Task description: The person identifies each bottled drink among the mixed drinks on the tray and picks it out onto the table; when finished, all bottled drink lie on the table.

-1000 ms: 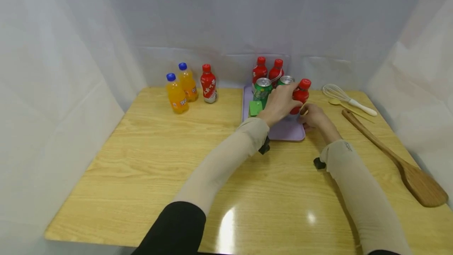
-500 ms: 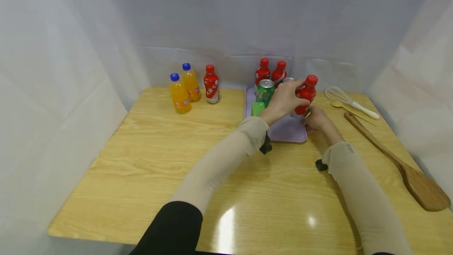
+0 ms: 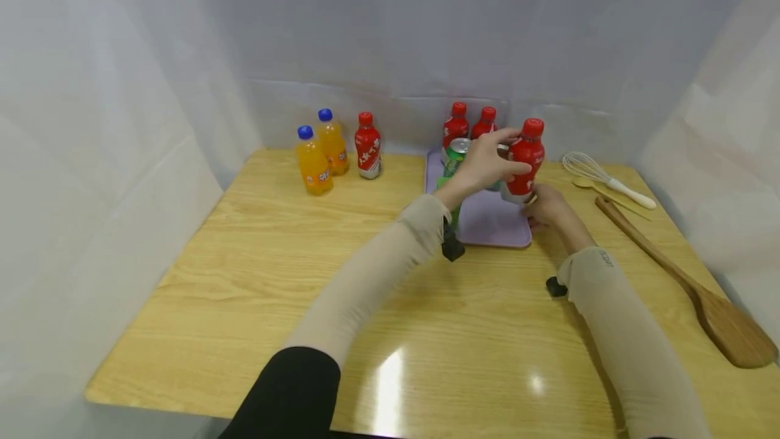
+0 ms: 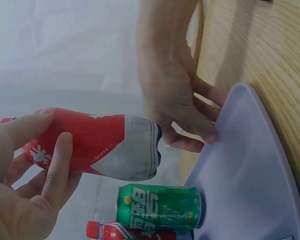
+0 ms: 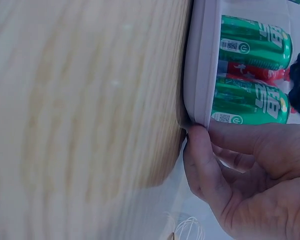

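The red bottle (image 3: 524, 158) is up in the air, just above the purple tray (image 3: 487, 225). The left hand (image 3: 487, 161) holds it with fingers curled round its side. The right hand (image 3: 545, 207) pinches the tray's edge. Two green cans (image 5: 252, 75) stand on the tray.
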Action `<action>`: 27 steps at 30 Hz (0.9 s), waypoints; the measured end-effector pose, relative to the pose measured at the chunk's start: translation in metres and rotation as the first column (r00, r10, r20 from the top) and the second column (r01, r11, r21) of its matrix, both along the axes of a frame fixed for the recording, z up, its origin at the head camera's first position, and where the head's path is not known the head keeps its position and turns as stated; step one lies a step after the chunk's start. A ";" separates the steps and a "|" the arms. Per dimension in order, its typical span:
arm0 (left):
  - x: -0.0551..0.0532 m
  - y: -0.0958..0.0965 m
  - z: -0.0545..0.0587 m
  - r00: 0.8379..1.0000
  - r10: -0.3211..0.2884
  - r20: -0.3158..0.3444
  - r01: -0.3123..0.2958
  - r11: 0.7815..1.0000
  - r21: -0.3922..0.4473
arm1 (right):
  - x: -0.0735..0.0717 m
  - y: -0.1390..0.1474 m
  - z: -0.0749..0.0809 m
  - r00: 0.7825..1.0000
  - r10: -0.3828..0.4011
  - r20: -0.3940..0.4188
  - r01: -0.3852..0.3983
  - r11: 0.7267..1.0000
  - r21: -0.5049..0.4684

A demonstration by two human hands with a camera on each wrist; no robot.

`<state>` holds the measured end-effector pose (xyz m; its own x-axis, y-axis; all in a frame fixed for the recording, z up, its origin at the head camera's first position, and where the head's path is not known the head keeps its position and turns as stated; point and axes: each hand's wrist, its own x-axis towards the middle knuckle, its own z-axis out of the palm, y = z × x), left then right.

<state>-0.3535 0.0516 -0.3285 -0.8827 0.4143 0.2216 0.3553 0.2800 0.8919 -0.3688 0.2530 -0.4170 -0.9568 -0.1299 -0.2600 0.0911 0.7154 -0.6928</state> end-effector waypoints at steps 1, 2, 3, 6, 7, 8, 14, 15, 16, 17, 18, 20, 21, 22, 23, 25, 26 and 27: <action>0.001 -0.002 0.002 1.000 -0.014 0.013 0.014 1.000 0.017 | 0.000 0.000 0.000 1.000 -0.001 0.002 0.001 1.000 -0.003; 0.001 -0.005 0.003 0.999 -0.029 0.024 0.028 0.999 0.034 | 0.001 -0.001 0.000 1.000 -0.003 0.005 0.003 1.000 -0.003; 0.002 -0.007 0.005 0.998 -0.043 0.035 0.041 0.998 0.054 | 0.001 -0.001 0.001 1.000 -0.008 0.009 0.008 1.000 0.000; 0.005 -0.013 0.010 0.993 -0.086 0.079 0.077 0.990 0.116 | 0.002 -0.002 0.002 1.000 -0.013 0.026 0.013 1.000 0.014; 0.006 -0.015 0.013 0.991 -0.100 0.091 0.087 0.987 0.135 | 0.002 -0.002 0.002 0.999 -0.014 0.030 0.013 1.000 0.020; 0.007 -0.016 0.015 0.988 -0.115 0.103 0.098 0.983 0.155 | 0.002 -0.002 0.002 0.999 -0.014 0.032 0.014 1.000 0.026; 0.011 -0.029 0.028 0.977 -0.168 0.134 0.132 0.960 0.246 | 0.002 -0.002 0.003 1.000 -0.005 0.027 0.004 1.000 0.022; 0.011 -0.032 0.030 0.976 -0.172 0.136 0.133 0.958 0.255 | 0.002 -0.002 0.003 1.000 -0.003 0.023 0.002 1.000 0.021; 0.011 -0.035 0.032 0.975 -0.175 0.137 0.135 0.956 0.262 | 0.002 -0.002 0.002 1.000 -0.001 0.020 0.000 1.000 0.021; 0.012 -0.037 0.033 0.974 -0.179 0.139 0.136 0.952 0.273 | 0.002 -0.002 0.002 1.000 0.000 0.017 -0.001 1.000 0.020; 0.012 -0.040 0.035 0.973 -0.182 0.140 0.136 0.949 0.286 | 0.003 -0.002 0.002 1.000 0.002 0.014 -0.002 1.000 0.018; 0.011 -0.046 0.037 0.972 -0.185 0.143 0.135 0.943 0.304 | 0.004 -0.002 0.002 1.000 0.004 0.010 -0.004 1.000 0.012; 0.011 -0.050 0.039 0.972 -0.184 0.144 0.132 0.941 0.312 | 0.004 -0.002 0.002 1.000 0.006 0.006 -0.007 1.000 0.012; 0.011 -0.053 0.040 0.973 -0.182 0.144 0.129 0.938 0.321 | 0.005 -0.002 0.002 1.000 0.008 0.005 -0.008 1.000 0.008; 0.010 -0.057 0.042 0.973 -0.182 0.143 0.127 0.936 0.329 | 0.005 -0.002 0.003 1.000 0.009 0.005 -0.009 1.000 0.005; 0.010 -0.065 0.044 0.975 -0.181 0.127 0.130 0.934 0.332 | 0.005 -0.003 0.003 1.000 0.011 0.005 -0.011 1.000 0.006; 0.009 -0.069 0.045 0.976 -0.181 0.119 0.133 0.934 0.332 | 0.005 -0.002 0.003 1.000 0.011 0.005 -0.011 1.000 0.006; 0.008 -0.073 0.046 0.977 -0.181 0.113 0.134 0.934 0.330 | 0.005 -0.002 0.003 1.000 0.011 0.005 -0.011 1.000 0.006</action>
